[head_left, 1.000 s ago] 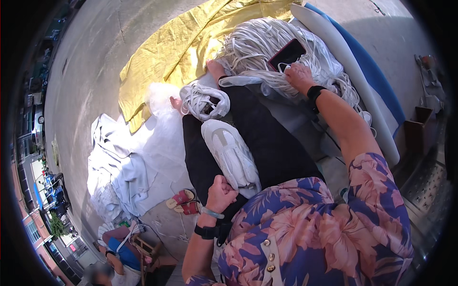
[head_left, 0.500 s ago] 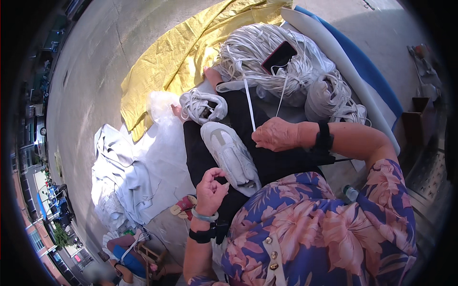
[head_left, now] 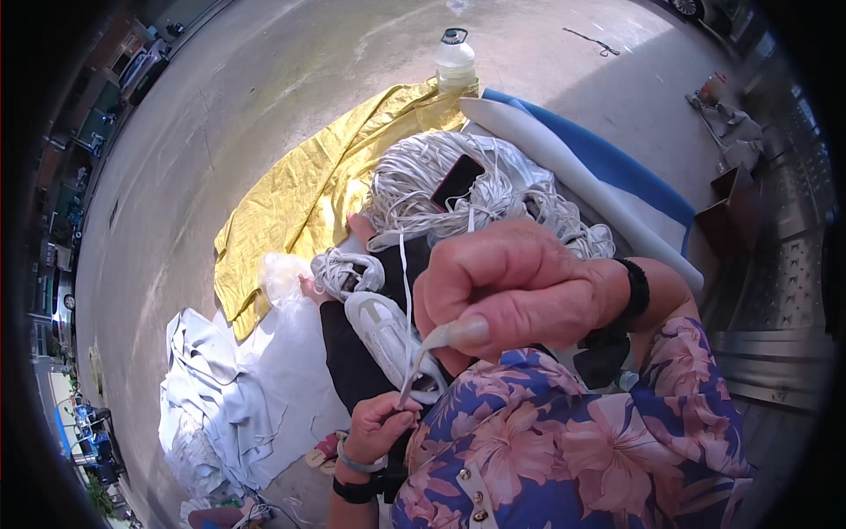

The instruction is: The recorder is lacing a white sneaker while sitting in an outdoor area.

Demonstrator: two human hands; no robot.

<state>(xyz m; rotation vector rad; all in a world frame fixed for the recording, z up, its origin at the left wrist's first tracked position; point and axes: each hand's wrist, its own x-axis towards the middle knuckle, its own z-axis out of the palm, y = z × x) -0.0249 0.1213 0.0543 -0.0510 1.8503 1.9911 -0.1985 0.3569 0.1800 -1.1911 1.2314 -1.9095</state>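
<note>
A white shoelace runs between my two hands. My right hand is raised close to the camera, thumb and fingers pinched on the lace. Lower down, my left hand pinches the lace near the shoe's opening. On my lap, between the hands and my knees, lies a white sneaker, partly covered by the right hand. A strand reaches up toward a big heap of white laces with a dark phone on top. A smaller lace bundle sits just beyond the shoe's toe.
A yellow sheet spreads on the ground at the far left, with a capped bottle behind it. Pale cloth pieces and clear plastic lie at left. A white-and-blue rolled mat and a brown box stand at right.
My right hand has come up toward the camera, now pinching the lace in front of the shoe. My left hand has moved down and now pinches the lace too. The view has shifted.
</note>
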